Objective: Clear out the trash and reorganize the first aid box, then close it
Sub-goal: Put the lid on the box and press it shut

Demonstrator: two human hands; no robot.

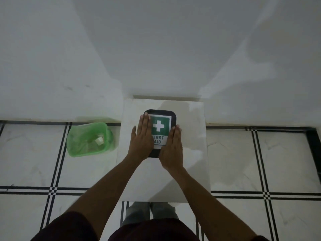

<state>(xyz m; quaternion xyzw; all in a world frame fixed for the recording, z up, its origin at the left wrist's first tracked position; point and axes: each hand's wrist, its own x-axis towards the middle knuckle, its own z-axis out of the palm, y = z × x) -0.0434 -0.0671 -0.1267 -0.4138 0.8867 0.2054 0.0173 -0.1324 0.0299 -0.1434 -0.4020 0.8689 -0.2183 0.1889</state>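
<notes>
Head view: flat hands point(142, 136) point(171, 148) press rounded, glossy-lidded first aid box point(159, 117).

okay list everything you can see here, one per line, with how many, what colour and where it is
first aid box: one, black with a green and white cross label, lid on, centre of the table
table: one, pale white top, against the wall
bin: one, green and see-through, on the floor left of the table, scraps inside
floor: white tiles with black lines
wall: white, behind the table
left hand: one, flat on the box's left side
right hand: one, flat on the box's right near corner
</notes>
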